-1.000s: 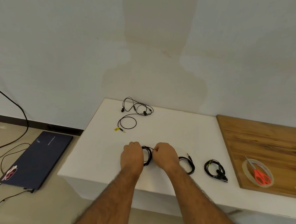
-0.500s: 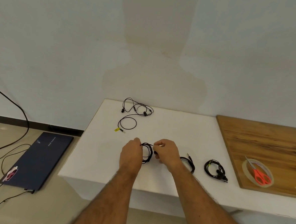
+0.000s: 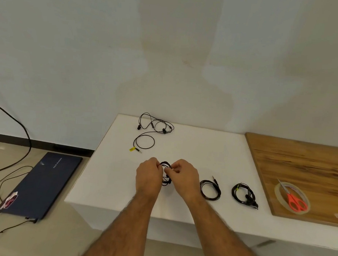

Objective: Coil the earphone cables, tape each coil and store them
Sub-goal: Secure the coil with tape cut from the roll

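The earphone coil (image 3: 165, 174) sits between the person's two hands near the front of the white desk (image 3: 192, 149), a bundle of black cable loops held up just over the surface. The left hand (image 3: 149, 176) has its fingers curled round the left side of the coil, and the right hand (image 3: 183, 177) pinches the top of the coil with thumb and fingertips; the two hands are close together, knuckles nearly meeting over the cable. Whether the coil touches the desk underneath I cannot tell, since the hands cover it.

To the right of the hands lie two finished-looking coils: the second coil (image 3: 210, 189) just beside the right wrist, its jack plug pointing away toward the wall, and the third coil (image 3: 244, 193) further right, with its earbuds at its lower right edge. Toward the back of the desk lies a loose earphone (image 3: 151, 132), its cable spread in open loops and its plug end carrying a small yellow tag.

On the right a wooden board (image 3: 304, 165) lies on the desk. On it rests a roll of clear tape (image 3: 279, 191), and orange-handled scissors (image 3: 295, 201) lie across the roll.

Down on the floor to the left lies a closed dark blue laptop (image 3: 40, 185) with a sticker at its near corner, and thin cables trail round it.
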The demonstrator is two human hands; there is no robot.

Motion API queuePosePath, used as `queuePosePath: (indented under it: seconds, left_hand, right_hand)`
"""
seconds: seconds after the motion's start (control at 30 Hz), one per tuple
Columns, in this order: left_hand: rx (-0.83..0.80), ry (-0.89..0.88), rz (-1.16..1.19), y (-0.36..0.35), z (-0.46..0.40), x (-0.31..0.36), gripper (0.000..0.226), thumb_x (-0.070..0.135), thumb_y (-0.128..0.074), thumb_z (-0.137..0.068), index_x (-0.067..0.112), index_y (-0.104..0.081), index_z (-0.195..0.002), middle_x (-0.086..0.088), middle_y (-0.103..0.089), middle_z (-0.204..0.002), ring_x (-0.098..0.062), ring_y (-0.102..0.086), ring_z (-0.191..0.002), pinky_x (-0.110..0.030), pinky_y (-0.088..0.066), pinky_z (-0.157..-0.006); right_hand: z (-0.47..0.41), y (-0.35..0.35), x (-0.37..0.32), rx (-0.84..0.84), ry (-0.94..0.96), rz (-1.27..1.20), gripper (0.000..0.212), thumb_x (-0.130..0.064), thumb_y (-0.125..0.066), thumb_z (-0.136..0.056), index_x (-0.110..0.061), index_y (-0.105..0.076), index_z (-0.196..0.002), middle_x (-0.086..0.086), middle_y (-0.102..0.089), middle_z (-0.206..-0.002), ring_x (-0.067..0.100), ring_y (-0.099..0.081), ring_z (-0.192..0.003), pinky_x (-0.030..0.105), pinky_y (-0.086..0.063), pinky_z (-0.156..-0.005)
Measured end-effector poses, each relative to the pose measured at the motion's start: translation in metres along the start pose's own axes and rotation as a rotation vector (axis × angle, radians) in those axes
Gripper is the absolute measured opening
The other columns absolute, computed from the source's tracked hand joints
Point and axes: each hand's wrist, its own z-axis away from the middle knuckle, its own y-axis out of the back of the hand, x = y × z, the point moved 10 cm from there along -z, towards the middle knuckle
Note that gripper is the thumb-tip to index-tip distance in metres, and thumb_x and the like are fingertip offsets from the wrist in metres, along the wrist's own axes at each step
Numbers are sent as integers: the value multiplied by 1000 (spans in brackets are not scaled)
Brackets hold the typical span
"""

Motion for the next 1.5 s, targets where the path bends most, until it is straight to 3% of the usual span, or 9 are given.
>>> queuePosePath:
  seconds: [0.17, 0.37, 0.53, 0.63, 0.77, 0.9, 1.03, 1.3, 1.5]
  left_hand:
    - [11, 3, 34, 4, 1, 0, 17, 10, -47, -93, 11, -60, -81, -2, -63, -76, -16, -60, -69, -34, -53, -62]
    - [-11, -78, -7, 1, 2, 13, 18, 15, -45, -96, 12, -59, -84, -1, -62, -80, -16, -59, -71, -33, -52, -63]
    - [-32, -139, 33, -3, 5, 27, 19, 15, -45, -97, 11, -62, -89, -2, -64, -82, -16, -60, -73, -34, -53, -68]
    - [-35, -152, 73, -3, 5, 28, 18, 15, -47, -97, 10, -64, -90, -2, -65, -82, -15, -60, -72, -31, -52, -66]
    - [-27, -185, 96, -3, 8, 31, 16, 16, -50, -97, 12, -64, -90, 0, -64, -82, -13, -58, -71, -23, -46, -61]
    - [-20, -193, 108, -3, 8, 32, 15, 17, -51, -96, 13, -65, -91, 2, -65, -83, -11, -59, -72, -26, -50, -64]
    - [-17, -183, 126, -4, 8, 30, 13, 17, -53, -95, 14, -65, -90, 4, -64, -81, -11, -59, -71, -24, -49, -63]
    - [-10, -248, 85, -5, 7, 32, 14, 17, -53, -95, 13, -63, -87, 2, -62, -78, -15, -57, -71, -30, -47, -63]
    - [-13, -199, 123, -7, 10, 30, 16, 19, -52, -96, 12, -63, -89, 1, -62, -80, -15, -57, -72, -27, -46, -61]
  right_hand:
    - [-3, -4, 3, -57, -80, -73, 32, -23, -49, -90, -1, -56, -67, 16, -64, -70, 33, -66, -69, 32, -43, -54]
    - [-6, 6, 11, -92, -237, -181, 7, -18, -73, -84, -13, -70, -80, 6, -75, -83, 18, -73, -64, 22, -45, -46]
    - [-13, 16, 7, -26, -238, -23, 16, -21, -75, -83, -19, -65, -70, 2, -73, -80, 17, -72, -66, 27, -55, -56]
    - [-14, 22, 1, 16, -221, 51, 20, -24, -73, -83, -20, -64, -65, -2, -67, -70, 14, -61, -62, 21, -43, -52]
    - [-12, 19, 13, 13, -356, -258, 21, -7, -75, -80, -10, -62, -64, 12, -71, -69, 30, -72, -69, 37, -61, -67]
    - [-13, 17, 16, 5, -412, -382, 18, 2, -72, -79, -5, -62, -66, 20, -72, -75, 34, -74, -76, 47, -62, -73]
    - [-12, 16, 18, -20, -442, -431, 17, 8, -67, -80, -2, -62, -66, 25, -71, -79, 33, -72, -70, 44, -61, -74]
    - [-14, 30, 19, -16, -460, -495, 10, 10, -62, -81, 2, -58, -76, 21, -65, -69, 25, -65, -57, 34, -59, -56]
    - [-4, 15, 20, -62, -570, -796, 8, 7, -58, -86, 5, -62, -79, 16, -67, -64, 19, -66, -55, 29, -58, -49]
